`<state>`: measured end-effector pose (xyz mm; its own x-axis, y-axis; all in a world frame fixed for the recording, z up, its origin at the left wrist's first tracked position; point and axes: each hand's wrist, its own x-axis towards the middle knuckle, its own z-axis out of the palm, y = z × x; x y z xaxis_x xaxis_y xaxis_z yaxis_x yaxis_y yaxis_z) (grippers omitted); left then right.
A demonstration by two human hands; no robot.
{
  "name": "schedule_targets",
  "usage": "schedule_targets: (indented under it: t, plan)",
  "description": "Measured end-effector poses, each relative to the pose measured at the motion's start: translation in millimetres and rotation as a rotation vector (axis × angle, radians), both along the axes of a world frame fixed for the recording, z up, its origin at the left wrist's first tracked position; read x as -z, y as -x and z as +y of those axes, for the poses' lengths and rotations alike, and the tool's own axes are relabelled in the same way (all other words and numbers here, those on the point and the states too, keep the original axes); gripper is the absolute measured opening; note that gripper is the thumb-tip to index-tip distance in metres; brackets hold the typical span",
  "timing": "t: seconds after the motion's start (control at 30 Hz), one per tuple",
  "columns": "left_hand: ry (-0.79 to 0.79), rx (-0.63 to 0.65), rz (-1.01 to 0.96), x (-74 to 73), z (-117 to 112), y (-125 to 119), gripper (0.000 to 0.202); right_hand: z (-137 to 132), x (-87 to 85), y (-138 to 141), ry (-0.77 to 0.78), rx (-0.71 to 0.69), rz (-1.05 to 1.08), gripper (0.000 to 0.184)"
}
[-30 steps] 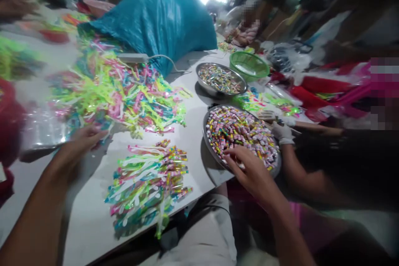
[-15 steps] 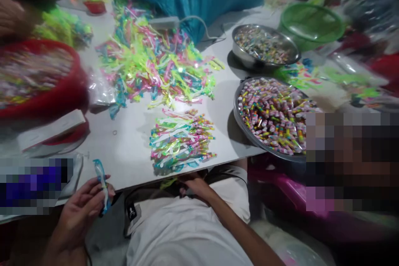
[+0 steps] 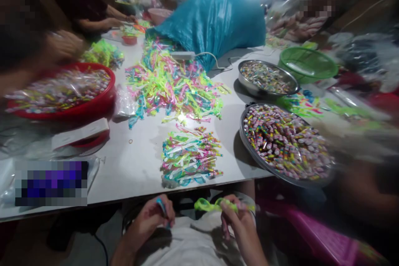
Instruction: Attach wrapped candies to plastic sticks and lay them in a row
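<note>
Over my lap, just below the table edge, my left hand (image 3: 149, 220) has its fingers closed on a narrow blue plastic piece (image 3: 161, 205). My right hand (image 3: 236, 218) pinches a yellow-green looped plastic piece (image 3: 204, 205), shaped like toy glasses; a colourful candy tube (image 3: 249, 207) sticks out on its right side. In front of both hands, a neat stack of similar coloured pieces with candy tubes (image 3: 191, 156) lies near the table edge. Behind it spreads a large loose pile of coloured plastic pieces (image 3: 177, 85).
A metal bowl of candy tubes (image 3: 282, 141) stands right, with a smaller metal bowl (image 3: 268, 79) and green basin (image 3: 308, 64) behind. A red basin (image 3: 107, 104) is left. A blue bag (image 3: 215, 20) lies behind the pile. Other people sit around the table (image 3: 134, 170).
My left hand has moved right, from the table edge to over my lap, keeping the blue piece. My right hand has come up with the yellow-green piece and candy tube. The view has tilted up.
</note>
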<state>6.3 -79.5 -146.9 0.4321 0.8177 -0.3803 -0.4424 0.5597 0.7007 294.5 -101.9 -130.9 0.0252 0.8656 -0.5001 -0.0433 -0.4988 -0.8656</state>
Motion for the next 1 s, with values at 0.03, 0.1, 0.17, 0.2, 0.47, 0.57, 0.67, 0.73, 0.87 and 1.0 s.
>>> schedule_targets:
  t: [0.03, 0.1, 0.17, 0.2, 0.47, 0.57, 0.67, 0.73, 0.87, 1.0]
  plan:
    - [0.031, 0.029, -0.047, 4.7, 1.6, -18.1, 0.020, 9.8, -15.8, 1.7, -0.078, -0.001, -0.010, 0.045]
    - [0.104, 0.010, -0.106, 7.7, 5.8, -54.6, 0.024, 35.0, -43.7, 6.6, -0.243, 0.026, -0.029, 0.040]
    - [0.164, -0.078, -0.120, 3.7, 12.4, -86.3, 0.030, 64.3, -65.4, 10.3, -0.371, 0.064, -0.044, 0.035]
    - [0.182, -0.137, -0.112, 0.1, 16.5, -98.8, 0.032, 79.8, -74.5, 11.0, -0.422, 0.069, -0.048, 0.034]
    - [0.227, -0.471, -0.063, -17.6, 38.3, -131.8, 0.039, 200.3, -142.3, -2.6, -0.678, -0.491, -0.079, 0.033]
    - [0.258, -0.538, -0.061, -16.5, 41.4, -136.2, 0.038, 228.0, -160.1, -3.2, -0.728, -0.742, -0.189, 0.033]
    - [0.272, -0.571, -0.059, -15.0, 47.6, -138.1, 0.035, 244.8, -164.8, 1.3, -0.736, -0.841, -0.335, 0.037]
    - [0.276, -0.572, -0.058, -14.7, 52.8, -137.6, 0.034, 252.6, -162.6, 6.1, -0.727, -0.872, -0.390, 0.031]
    - [0.246, -0.563, -0.054, -16.3, 64.6, -134.2, 0.038, 264.5, -153.9, 19.3, -0.819, -0.960, -0.512, 0.021]
    - [0.213, -0.563, -0.054, -18.8, 75.0, -131.0, 0.042, 273.8, -143.2, 36.3, -0.904, -1.030, -0.579, 0.026]
